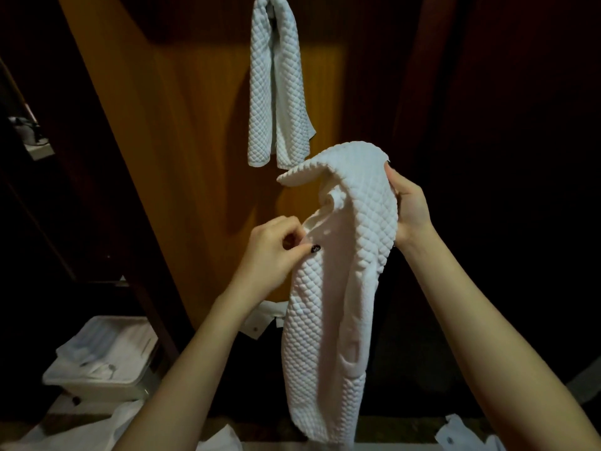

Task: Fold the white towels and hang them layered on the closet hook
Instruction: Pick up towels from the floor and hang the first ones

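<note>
White quilted towel [341, 288], pinched by left hand [276, 252], gripped by right hand [411, 206]: loose fold may slump if either grip slackens.

I'm on the single head view, worn high and tipped forward and down, facing a wooden closet panel [182, 131] straight ahead. It's wide-angle, so the panel's edges lean hard toward the corners. Close in, both forearms rise from the bottom edge, with the left hand [273, 249] and right hand [411, 209] gripping the held towel [341, 288] mid-frame. The hung towel [276, 92] runs off the top edge, farther back, and a white bin [97, 362] sits low left.
</note>
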The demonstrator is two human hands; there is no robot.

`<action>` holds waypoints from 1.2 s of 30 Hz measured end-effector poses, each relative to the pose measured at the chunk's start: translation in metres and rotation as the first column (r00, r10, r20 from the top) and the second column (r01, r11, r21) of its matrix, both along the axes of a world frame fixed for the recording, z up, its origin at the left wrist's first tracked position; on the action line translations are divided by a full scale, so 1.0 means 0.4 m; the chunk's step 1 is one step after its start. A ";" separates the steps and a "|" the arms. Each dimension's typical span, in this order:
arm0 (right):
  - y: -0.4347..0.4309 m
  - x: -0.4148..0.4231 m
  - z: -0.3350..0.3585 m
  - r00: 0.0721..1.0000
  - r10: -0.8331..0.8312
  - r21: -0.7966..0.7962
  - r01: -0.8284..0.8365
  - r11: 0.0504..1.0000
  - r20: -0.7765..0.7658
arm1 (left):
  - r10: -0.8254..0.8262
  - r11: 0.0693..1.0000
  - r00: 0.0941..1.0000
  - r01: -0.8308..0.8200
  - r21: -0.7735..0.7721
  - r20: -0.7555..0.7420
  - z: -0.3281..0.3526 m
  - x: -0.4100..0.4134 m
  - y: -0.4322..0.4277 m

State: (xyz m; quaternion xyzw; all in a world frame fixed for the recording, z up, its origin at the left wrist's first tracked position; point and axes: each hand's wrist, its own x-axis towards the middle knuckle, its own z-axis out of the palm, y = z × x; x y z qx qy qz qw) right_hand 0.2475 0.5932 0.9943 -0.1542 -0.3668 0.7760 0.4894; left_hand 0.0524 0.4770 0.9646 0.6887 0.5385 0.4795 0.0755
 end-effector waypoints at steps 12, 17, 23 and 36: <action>-0.010 -0.036 -0.001 0.995 -0.101 -0.051 0.100 0.994 0.000 | 0.050 0.991 0.997 -0.043 0.128 -0.053 -0.063 0.016 -0.001; -0.018 -0.062 0.008 0.953 -0.271 0.024 0.271 0.962 0.134 | -0.003 0.994 0.995 0.013 -0.104 0.098 -0.064 0.056 -0.028; -0.034 -0.075 0.020 0.770 -0.496 0.299 0.401 0.866 0.403 | 0.271 0.962 0.948 -0.262 -0.077 0.166 -0.085 0.098 -0.013; -0.017 -0.035 0.018 0.598 -0.603 0.572 0.275 0.773 0.528 | -0.069 0.987 0.942 0.112 -0.114 0.330 -0.085 0.065 -0.027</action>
